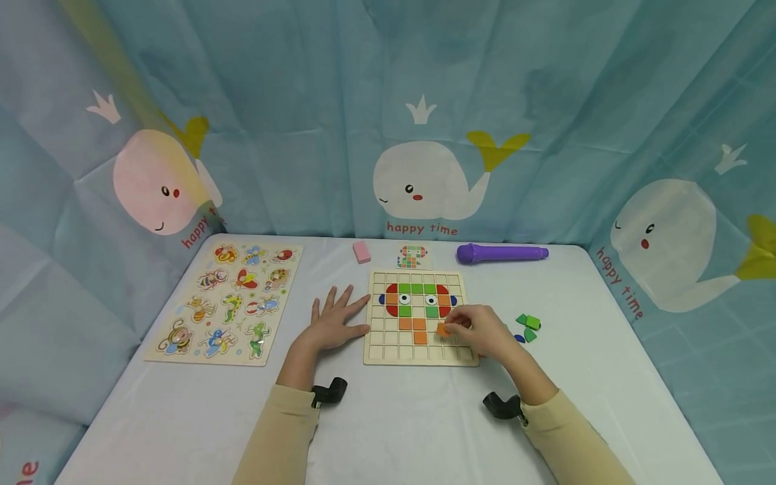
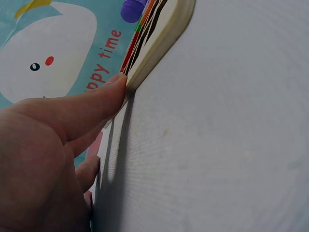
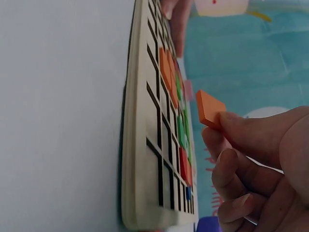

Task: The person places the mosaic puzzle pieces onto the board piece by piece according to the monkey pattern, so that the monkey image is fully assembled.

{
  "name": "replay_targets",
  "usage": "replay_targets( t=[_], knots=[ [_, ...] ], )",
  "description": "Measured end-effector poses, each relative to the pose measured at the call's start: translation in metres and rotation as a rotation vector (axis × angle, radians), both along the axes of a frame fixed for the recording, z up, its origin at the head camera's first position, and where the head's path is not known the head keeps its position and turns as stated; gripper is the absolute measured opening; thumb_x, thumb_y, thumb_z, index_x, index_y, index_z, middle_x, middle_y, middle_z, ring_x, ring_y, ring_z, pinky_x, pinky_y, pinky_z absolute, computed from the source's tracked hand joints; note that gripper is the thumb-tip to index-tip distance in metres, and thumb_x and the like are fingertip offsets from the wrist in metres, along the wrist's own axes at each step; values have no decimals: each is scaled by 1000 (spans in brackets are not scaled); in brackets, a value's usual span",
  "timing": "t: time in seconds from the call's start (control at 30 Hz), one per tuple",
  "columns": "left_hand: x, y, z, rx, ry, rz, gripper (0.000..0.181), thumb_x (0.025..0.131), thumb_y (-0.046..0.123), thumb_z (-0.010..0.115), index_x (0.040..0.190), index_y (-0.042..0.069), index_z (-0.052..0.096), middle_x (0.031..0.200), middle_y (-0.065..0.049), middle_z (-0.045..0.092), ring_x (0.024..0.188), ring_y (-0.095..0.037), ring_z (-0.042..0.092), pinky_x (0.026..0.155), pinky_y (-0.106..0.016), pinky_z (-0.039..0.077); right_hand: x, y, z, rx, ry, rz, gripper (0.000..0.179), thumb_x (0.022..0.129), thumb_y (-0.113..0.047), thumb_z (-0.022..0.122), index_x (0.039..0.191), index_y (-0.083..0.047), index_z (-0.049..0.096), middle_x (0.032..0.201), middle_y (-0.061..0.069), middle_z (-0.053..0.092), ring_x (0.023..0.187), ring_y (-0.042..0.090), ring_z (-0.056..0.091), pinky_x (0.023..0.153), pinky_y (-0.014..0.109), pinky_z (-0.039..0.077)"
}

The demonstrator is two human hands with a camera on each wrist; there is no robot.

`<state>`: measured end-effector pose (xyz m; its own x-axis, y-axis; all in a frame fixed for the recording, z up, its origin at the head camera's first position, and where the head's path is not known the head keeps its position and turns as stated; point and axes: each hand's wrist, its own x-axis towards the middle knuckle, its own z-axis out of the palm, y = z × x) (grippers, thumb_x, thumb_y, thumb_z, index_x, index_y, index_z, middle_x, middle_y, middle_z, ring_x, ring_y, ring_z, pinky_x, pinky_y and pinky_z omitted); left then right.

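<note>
A wooden grid board (image 1: pixel 388 353) lies in the middle of the table, with red, green, orange and blue pieces set in its upper squares and two round eyes among them. My right hand (image 1: pixel 481 330) pinches an orange square tile (image 3: pixel 209 107) between thumb and forefinger, raised above the right part of the board. Three orange squares (image 1: pixel 420 337) form a small group in the board's middle. My left hand (image 1: pixel 332 323) lies with fingers spread at the board's left edge; in the left wrist view its thumb (image 2: pixel 113 94) touches the board's side.
Several loose green and blue pieces (image 1: pixel 530 323) lie right of the board. Behind it are a small picture card (image 1: pixel 413 256), a pink block (image 1: pixel 362 252) and a purple microphone (image 1: pixel 503 254). An insect puzzle board (image 1: pixel 224 303) takes up the table's left side.
</note>
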<state>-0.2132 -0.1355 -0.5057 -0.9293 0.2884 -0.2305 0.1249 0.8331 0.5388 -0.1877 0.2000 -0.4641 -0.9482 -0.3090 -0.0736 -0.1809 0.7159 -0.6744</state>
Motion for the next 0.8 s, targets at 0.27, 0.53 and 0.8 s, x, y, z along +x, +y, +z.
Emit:
replay_targets(
  t=[0.27, 0.53, 0.8],
  knots=[
    [0, 1, 1, -2, -5, -1, 74, 93, 52, 65, 158, 36, 34, 172, -6, 6, 156, -37, -13, 120, -63, -14, 1, -17, -4, 14, -7, 31, 5, 93, -21, 75, 90, -17, 74, 80, -7, 66, 74, 12, 56, 68, 25, 49],
    [0, 0, 0, -2, -4, -3, 73, 93, 53, 64, 158, 37, 34, 172, -5, 6, 156, -36, -13, 120, -63, -15, 4, -27, -8, 32, 10, 56, 6, 92, -23, 76, 87, -20, 73, 76, -10, 64, 72, 10, 57, 68, 26, 50],
    [0, 0, -1, -1, -4, 0, 73, 93, 53, 64, 158, 37, 34, 172, -5, 6, 156, -36, -14, 120, -63, -14, 6, -33, -11, 11, -16, 90, 6, 91, -19, 76, 86, -18, 73, 76, -9, 65, 71, 10, 58, 66, 24, 50]
  ],
)
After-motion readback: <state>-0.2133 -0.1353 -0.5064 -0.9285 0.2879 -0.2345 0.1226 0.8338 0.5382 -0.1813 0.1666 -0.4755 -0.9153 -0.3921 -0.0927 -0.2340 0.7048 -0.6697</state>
